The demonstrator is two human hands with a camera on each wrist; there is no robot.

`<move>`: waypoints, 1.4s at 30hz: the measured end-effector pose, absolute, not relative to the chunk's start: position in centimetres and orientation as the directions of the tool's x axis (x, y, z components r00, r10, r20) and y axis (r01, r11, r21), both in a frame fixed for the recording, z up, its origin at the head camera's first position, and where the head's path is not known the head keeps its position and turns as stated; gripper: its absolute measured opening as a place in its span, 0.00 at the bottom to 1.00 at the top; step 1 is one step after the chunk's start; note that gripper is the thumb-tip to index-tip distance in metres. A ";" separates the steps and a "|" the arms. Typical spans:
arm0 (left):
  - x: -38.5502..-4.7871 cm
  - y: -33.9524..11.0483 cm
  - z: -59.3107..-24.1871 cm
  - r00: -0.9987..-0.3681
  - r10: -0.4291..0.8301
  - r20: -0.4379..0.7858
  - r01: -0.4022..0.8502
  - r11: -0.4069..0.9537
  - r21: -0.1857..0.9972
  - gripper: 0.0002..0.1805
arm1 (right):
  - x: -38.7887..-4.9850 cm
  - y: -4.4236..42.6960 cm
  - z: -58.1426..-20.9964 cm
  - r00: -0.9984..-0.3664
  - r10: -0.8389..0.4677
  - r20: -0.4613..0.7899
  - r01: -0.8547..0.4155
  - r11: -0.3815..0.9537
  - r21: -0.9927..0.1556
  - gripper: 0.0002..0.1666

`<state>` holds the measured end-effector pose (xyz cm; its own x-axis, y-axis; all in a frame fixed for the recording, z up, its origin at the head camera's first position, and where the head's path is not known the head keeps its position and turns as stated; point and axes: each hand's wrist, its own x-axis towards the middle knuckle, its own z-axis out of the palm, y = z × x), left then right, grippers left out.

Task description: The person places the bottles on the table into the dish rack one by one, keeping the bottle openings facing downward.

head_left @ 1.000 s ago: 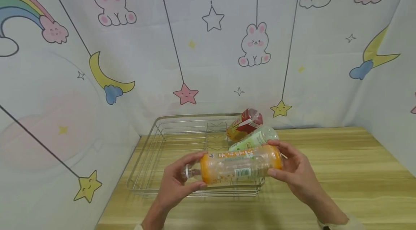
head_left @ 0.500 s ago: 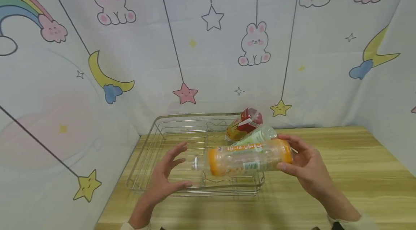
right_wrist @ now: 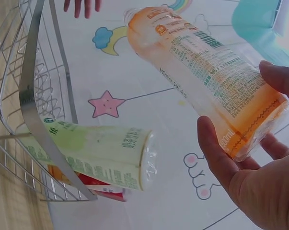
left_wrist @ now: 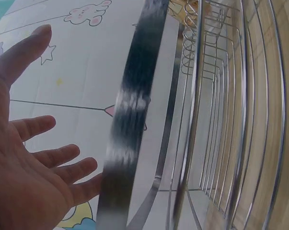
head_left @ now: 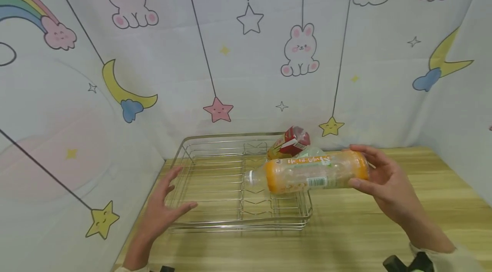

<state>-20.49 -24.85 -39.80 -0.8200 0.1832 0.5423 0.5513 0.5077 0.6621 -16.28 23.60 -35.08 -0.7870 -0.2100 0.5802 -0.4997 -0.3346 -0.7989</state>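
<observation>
My right hand [head_left: 388, 182] grips the base of a clear plastic bottle [head_left: 303, 174] with an orange-banded label. The bottle lies nearly level above the right part of a wire basket [head_left: 238, 223], its white-ringed neck toward the left. My left hand [head_left: 159, 206] is at the basket's left front, fingers spread, holding nothing; in the left wrist view its palm [left_wrist: 19, 177] is beside the basket's metal rim [left_wrist: 130, 96]. A green-labelled bottle [right_wrist: 101, 153] leans out over the basket's edge, mostly hidden behind the held bottle in the head view. Beside it leans a red-and-yellow bottle [head_left: 289, 143].
The basket stands on a wood-grain table [head_left: 384, 229]. A white curtain [head_left: 253, 71] printed with rabbits, stars and moons closes off the back and sides.
My left hand has let go of the orange-banded bottle's neck and drawn back to the left. My right hand has carried the bottle to the right and slightly up.
</observation>
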 end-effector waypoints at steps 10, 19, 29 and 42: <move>-21.0 -27.0 -41.1 -0.908 0.116 0.404 0.379 0.642 0.667 0.53 | -16.3 25.4 -34.2 -0.802 -0.203 0.562 -0.506 -0.269 -0.819 0.41; -21.3 -28.3 -42.4 -0.943 0.071 0.325 0.280 0.694 0.663 0.58 | -16.3 27.0 -34.0 -0.844 -0.215 0.492 -0.461 -0.182 -0.869 0.40; -21.6 -29.9 -43.9 -0.961 0.110 0.252 0.265 0.613 0.744 0.61 | -16.3 27.6 -34.6 -0.892 -0.194 0.409 -0.399 -0.086 -0.913 0.39; -21.5 -31.1 -44.6 -0.969 0.202 0.144 0.228 0.503 0.834 0.65 | -16.4 27.5 -34.8 -0.887 -0.246 0.390 -0.414 0.052 -0.909 0.38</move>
